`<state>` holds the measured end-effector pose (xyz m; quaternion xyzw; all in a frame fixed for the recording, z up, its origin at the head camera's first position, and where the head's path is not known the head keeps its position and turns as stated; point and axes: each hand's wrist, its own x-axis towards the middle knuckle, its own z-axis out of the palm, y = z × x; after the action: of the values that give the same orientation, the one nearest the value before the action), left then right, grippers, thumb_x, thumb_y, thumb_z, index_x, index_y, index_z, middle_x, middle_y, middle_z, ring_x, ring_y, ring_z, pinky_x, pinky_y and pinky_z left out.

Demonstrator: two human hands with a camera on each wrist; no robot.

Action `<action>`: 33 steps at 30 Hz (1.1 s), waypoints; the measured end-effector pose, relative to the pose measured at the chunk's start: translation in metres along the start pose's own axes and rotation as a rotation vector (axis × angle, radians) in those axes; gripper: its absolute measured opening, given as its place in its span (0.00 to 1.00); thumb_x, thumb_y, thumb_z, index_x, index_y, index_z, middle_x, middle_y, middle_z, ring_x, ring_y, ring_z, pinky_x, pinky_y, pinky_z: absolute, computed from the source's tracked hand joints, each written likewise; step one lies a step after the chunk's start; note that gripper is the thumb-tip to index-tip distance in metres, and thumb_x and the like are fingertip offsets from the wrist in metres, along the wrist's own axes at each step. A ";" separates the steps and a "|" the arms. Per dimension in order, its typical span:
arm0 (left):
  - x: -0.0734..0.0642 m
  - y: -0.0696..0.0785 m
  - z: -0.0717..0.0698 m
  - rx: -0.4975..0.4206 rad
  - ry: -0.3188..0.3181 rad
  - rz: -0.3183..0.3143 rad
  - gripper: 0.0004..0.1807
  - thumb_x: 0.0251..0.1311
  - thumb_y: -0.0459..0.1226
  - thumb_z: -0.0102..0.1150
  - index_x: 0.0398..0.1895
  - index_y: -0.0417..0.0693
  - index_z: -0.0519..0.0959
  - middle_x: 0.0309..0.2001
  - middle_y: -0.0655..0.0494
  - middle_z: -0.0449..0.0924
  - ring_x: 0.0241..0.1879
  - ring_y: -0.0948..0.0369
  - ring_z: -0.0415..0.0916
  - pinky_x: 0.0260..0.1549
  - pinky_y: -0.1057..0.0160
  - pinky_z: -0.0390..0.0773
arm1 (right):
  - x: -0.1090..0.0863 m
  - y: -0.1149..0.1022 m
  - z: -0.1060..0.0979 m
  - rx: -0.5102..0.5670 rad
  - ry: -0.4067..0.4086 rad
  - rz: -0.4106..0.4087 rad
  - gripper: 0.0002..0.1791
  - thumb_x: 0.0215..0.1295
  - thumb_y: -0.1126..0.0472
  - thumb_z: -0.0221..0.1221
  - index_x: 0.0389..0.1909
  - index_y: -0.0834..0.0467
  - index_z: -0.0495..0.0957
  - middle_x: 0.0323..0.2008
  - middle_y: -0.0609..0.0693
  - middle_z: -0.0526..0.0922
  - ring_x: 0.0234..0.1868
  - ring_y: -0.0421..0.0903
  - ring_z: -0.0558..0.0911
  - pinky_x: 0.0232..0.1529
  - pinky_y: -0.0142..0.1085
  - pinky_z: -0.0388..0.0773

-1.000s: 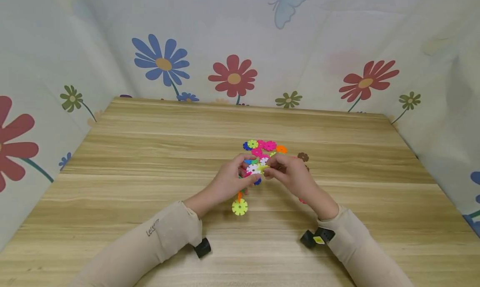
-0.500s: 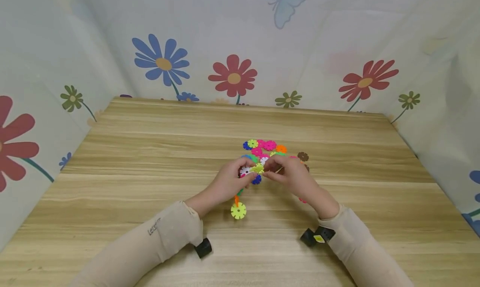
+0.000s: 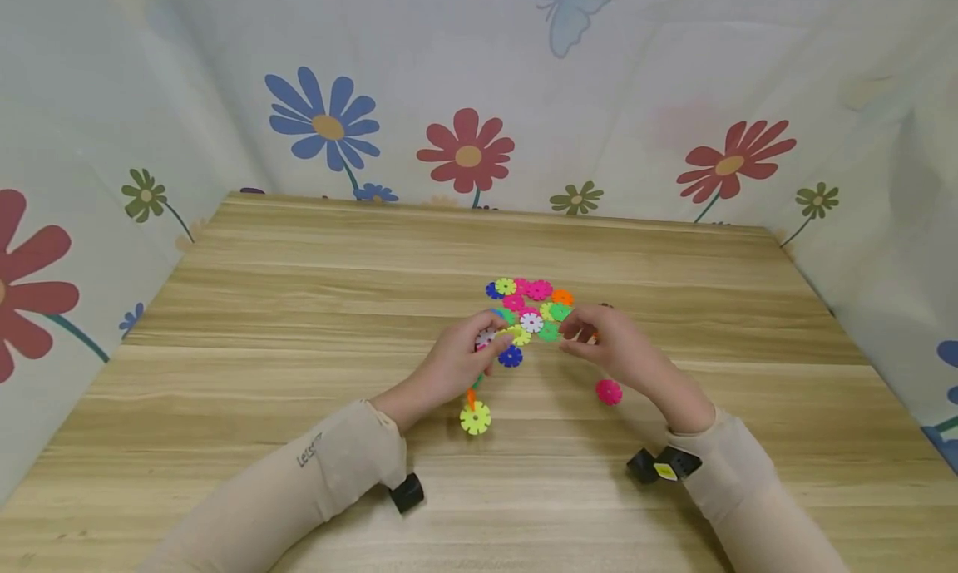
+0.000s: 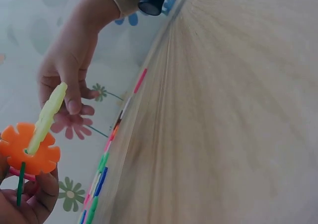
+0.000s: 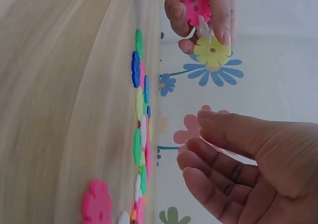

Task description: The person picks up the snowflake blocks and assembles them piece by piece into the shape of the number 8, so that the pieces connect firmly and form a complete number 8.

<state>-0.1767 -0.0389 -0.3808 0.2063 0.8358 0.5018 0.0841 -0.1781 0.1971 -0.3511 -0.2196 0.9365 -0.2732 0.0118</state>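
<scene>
My left hand (image 3: 456, 357) holds a linked chain of notched plastic flower discs above the table. In the right wrist view the chain shows a pink disc (image 5: 196, 9) in the fingers, a white disc (image 5: 203, 29) edge-on, and a yellow disc (image 5: 212, 51) at the end. An orange disc (image 4: 30, 147) with a pale yellow disc (image 4: 47, 117) slotted into it hangs from the other end in the left wrist view; the fingers hide part of the chain. My right hand (image 5: 248, 159) holds nothing, its fingers loosely bent with thumb and fingertips apart, beside the loose discs.
Several loose discs lie flat on the wooden table (image 3: 337, 307) beyond the hands, among them a white disc (image 3: 531, 322), a blue disc (image 3: 511, 356) and an orange disc (image 3: 562, 297). One pink disc (image 3: 609, 392) lies under the right forearm. A flowered cloth (image 3: 599, 99) hangs behind.
My right hand has moved away to the right from the left hand's chain, uncovering green and white discs and the pink one. The left hand has shifted little since half a second ago.
</scene>
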 end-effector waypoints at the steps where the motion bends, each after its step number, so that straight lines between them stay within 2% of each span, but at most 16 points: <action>1: 0.000 0.000 0.000 0.001 -0.001 0.006 0.09 0.69 0.40 0.52 0.46 0.46 0.76 0.22 0.45 0.77 0.18 0.59 0.72 0.15 0.68 0.67 | -0.001 0.001 -0.002 -0.011 -0.013 0.002 0.06 0.59 0.64 0.65 0.35 0.62 0.80 0.33 0.52 0.84 0.35 0.45 0.82 0.39 0.40 0.80; 7: -0.001 0.000 -0.001 0.020 -0.005 0.038 0.09 0.69 0.38 0.52 0.46 0.44 0.76 0.20 0.47 0.76 0.17 0.57 0.74 0.14 0.70 0.66 | -0.011 0.006 -0.012 -0.050 -0.108 0.017 0.07 0.57 0.65 0.66 0.35 0.63 0.81 0.31 0.51 0.83 0.32 0.42 0.79 0.38 0.42 0.80; 13: -0.001 0.000 -0.001 0.033 -0.005 0.047 0.07 0.69 0.37 0.53 0.45 0.45 0.76 0.19 0.46 0.77 0.16 0.60 0.72 0.14 0.71 0.63 | -0.024 0.012 -0.017 -0.094 -0.178 0.036 0.07 0.56 0.67 0.66 0.34 0.62 0.81 0.30 0.49 0.83 0.32 0.41 0.80 0.34 0.36 0.79; 18: -0.002 0.000 -0.001 0.040 -0.003 0.052 0.08 0.68 0.37 0.53 0.45 0.45 0.77 0.19 0.46 0.77 0.16 0.60 0.72 0.14 0.71 0.63 | -0.033 0.018 -0.016 -0.111 -0.200 0.059 0.08 0.53 0.65 0.68 0.34 0.59 0.81 0.29 0.47 0.83 0.30 0.40 0.79 0.32 0.31 0.76; 23: -0.001 0.000 -0.001 0.052 -0.005 0.060 0.08 0.68 0.37 0.53 0.44 0.44 0.77 0.18 0.48 0.77 0.15 0.61 0.71 0.14 0.71 0.63 | -0.040 0.022 -0.013 -0.147 -0.199 0.041 0.09 0.51 0.63 0.70 0.32 0.57 0.81 0.28 0.46 0.82 0.29 0.39 0.78 0.33 0.32 0.76; 28: -0.001 -0.001 -0.001 0.048 -0.003 0.055 0.07 0.68 0.37 0.53 0.43 0.44 0.77 0.18 0.49 0.76 0.16 0.61 0.72 0.14 0.71 0.63 | -0.042 0.024 -0.009 -0.167 -0.200 0.020 0.08 0.51 0.64 0.70 0.30 0.57 0.80 0.26 0.46 0.78 0.29 0.40 0.74 0.32 0.32 0.73; 33: -0.001 -0.001 -0.001 0.052 -0.005 0.051 0.07 0.68 0.37 0.53 0.43 0.44 0.77 0.19 0.49 0.76 0.16 0.61 0.72 0.14 0.71 0.64 | -0.042 0.025 -0.008 -0.151 -0.210 0.032 0.09 0.51 0.64 0.69 0.29 0.57 0.78 0.25 0.46 0.75 0.28 0.40 0.71 0.30 0.31 0.70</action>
<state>-0.1763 -0.0407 -0.3809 0.2311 0.8427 0.4815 0.0681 -0.1510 0.2376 -0.3618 -0.2322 0.9514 -0.1771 0.0978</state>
